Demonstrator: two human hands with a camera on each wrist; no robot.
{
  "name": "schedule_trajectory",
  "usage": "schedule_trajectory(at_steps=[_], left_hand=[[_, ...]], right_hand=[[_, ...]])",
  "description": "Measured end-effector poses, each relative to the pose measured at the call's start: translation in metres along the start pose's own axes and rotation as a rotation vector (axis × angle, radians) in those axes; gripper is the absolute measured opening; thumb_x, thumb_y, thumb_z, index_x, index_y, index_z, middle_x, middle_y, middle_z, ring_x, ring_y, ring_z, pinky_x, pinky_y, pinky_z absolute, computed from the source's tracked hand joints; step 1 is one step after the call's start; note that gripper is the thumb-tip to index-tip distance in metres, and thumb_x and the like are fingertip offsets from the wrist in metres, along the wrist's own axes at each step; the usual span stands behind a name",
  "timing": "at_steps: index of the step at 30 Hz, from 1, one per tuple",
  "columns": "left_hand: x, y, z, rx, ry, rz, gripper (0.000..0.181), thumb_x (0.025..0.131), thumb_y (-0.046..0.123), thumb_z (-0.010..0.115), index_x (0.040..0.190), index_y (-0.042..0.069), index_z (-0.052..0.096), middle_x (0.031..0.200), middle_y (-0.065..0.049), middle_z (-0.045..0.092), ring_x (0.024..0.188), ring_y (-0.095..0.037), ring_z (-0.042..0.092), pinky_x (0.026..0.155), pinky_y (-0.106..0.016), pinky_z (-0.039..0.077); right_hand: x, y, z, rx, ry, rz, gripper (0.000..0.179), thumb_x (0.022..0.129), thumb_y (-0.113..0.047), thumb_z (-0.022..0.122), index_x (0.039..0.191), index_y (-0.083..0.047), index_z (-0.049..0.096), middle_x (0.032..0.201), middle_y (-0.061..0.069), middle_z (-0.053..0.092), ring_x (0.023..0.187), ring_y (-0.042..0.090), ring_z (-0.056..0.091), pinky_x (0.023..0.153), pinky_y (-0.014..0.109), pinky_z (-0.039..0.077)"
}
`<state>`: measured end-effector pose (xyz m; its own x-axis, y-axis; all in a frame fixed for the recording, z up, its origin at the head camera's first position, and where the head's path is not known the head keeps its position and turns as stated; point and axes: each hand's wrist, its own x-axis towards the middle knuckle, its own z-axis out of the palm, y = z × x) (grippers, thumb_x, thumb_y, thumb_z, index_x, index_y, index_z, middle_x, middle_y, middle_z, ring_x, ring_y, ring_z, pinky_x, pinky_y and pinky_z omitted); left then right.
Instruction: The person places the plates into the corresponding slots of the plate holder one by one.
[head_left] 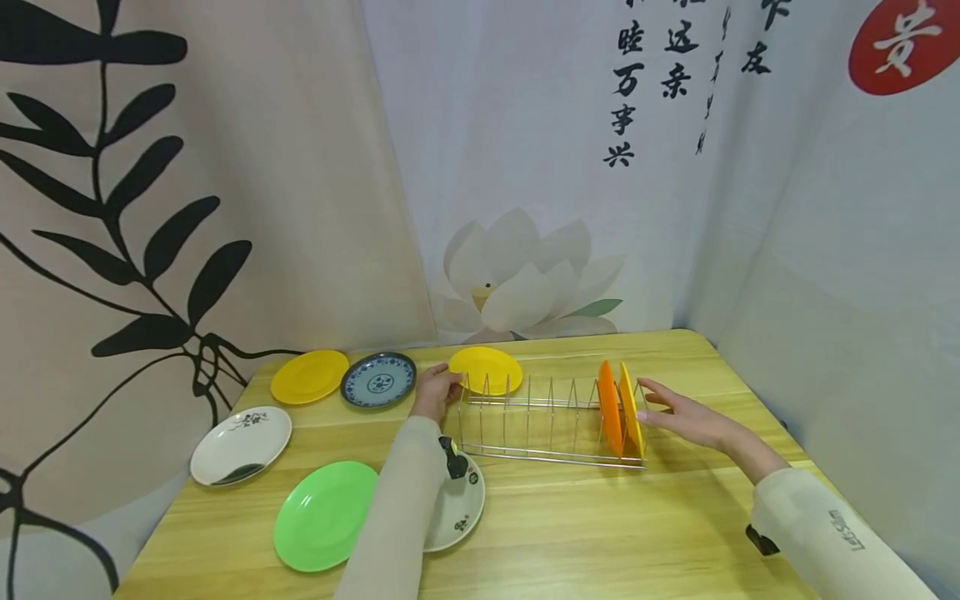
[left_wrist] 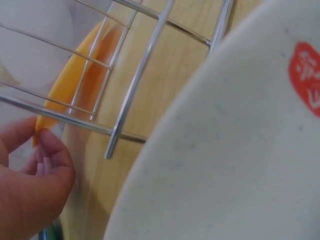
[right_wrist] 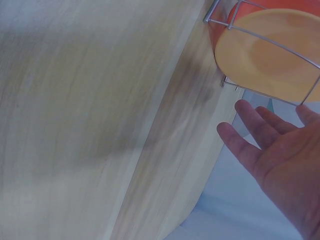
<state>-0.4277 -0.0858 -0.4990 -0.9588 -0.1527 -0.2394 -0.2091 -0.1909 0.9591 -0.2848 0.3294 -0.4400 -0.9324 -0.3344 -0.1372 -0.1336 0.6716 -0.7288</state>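
My left hand (head_left: 433, 393) is at the back left of a wire plate rack (head_left: 555, 456). Its thumb and fingers pinch the edge of a yellow plate (head_left: 487, 367), which lies behind the rack; the left wrist view shows this pinch on the plate's rim (left_wrist: 67, 87). Upright in the rack's right end stand an orange plate (head_left: 609, 408) and another yellow plate (head_left: 632, 412). Beside that end, my right hand (head_left: 690, 418) has its fingers spread, the fingertips right at the rack's end wires; in the right wrist view the fingers (right_wrist: 257, 125) are extended and hold nothing.
A green plate (head_left: 326, 517) lies at the front left, with a white plate (head_left: 242, 446) beyond it. Farther back are one more yellow plate (head_left: 310, 377) and a blue patterned plate (head_left: 378, 379). My left forearm partly covers another white plate (head_left: 459, 508). Curtains hang behind the table.
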Motion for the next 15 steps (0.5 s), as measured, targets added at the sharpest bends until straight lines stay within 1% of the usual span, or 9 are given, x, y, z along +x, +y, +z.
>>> schedule_trajectory(at_steps=[4,7,11,13,15], left_hand=[[0.0,0.001,-0.002,-0.001,0.025,-0.006,0.055,0.09,-0.008,0.062,0.143,-0.006,0.047,0.11,-0.022,0.064,0.069,-0.015,0.061,0.063,-0.026,0.058],[0.0,0.003,-0.005,-0.011,0.034,0.001,0.054,0.089,-0.009,0.059,0.141,-0.007,0.048,0.118,-0.025,0.061,0.076,-0.019,0.064,0.063,-0.026,0.059],[-0.001,0.008,-0.01,-0.004,0.037,0.029,0.052,0.087,-0.009,0.058,0.138,-0.007,0.05,0.122,-0.027,0.059,0.087,-0.024,0.065,0.071,-0.031,0.06],[-0.002,0.011,-0.014,0.0,0.043,0.045,0.052,0.086,-0.008,0.059,0.137,-0.007,0.049,0.121,-0.026,0.059,0.09,-0.025,0.065,0.073,-0.033,0.06],[-0.002,0.014,-0.017,0.013,0.054,0.057,0.054,0.085,-0.008,0.059,0.138,-0.005,0.047,0.121,-0.025,0.058,0.09,-0.026,0.065,0.073,-0.032,0.06]], right_hand=[[-0.001,-0.001,0.0,0.008,-0.006,-0.002,0.079,0.102,-0.045,0.05,0.159,-0.009,0.009,0.153,0.036,0.022,0.134,0.058,0.031,0.101,0.071,0.034],[-0.001,-0.001,0.0,0.019,-0.012,-0.004,0.079,0.102,-0.044,0.05,0.16,-0.009,0.009,0.154,0.036,0.021,0.135,0.058,0.029,0.102,0.071,0.033],[-0.002,-0.002,0.0,0.016,-0.015,-0.003,0.079,0.102,-0.045,0.049,0.16,-0.009,0.008,0.154,0.036,0.021,0.135,0.058,0.029,0.102,0.071,0.033],[-0.002,-0.001,0.0,0.013,-0.015,-0.004,0.079,0.102,-0.045,0.049,0.16,-0.009,0.008,0.154,0.036,0.021,0.135,0.058,0.029,0.102,0.071,0.033],[-0.001,-0.001,-0.001,0.014,-0.017,-0.006,0.079,0.102,-0.045,0.049,0.16,-0.009,0.008,0.154,0.036,0.021,0.135,0.058,0.029,0.101,0.071,0.033]])
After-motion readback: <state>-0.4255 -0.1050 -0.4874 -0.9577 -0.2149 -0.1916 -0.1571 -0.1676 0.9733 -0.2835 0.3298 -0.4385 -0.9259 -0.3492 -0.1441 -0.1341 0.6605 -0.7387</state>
